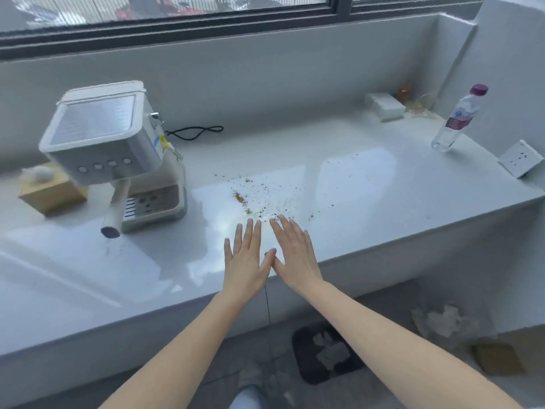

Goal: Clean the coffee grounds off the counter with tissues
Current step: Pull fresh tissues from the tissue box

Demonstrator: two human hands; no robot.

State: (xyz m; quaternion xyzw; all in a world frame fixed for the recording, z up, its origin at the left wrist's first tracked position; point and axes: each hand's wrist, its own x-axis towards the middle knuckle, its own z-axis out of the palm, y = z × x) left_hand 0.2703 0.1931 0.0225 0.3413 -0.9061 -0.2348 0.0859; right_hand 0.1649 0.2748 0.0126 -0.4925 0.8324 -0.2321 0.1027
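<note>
- Presently flat, fingers straight, empty: left hand, right hand; coffee grounds just ahead.
- Tissue box far left, past coffee machine; left hand nearer.

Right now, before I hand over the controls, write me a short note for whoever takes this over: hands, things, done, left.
Left hand: open, fingers straight, holding nothing.
Right hand: the same; the thumbs meet.
Both are near the front edge of the counter.
Coffee grounds: scattered just beyond both hands.
Tissue box: far left, beside the coffee machine.
Done: nothing wiped yet.
Left: fetch a tissue, wipe up the grounds.
</note>
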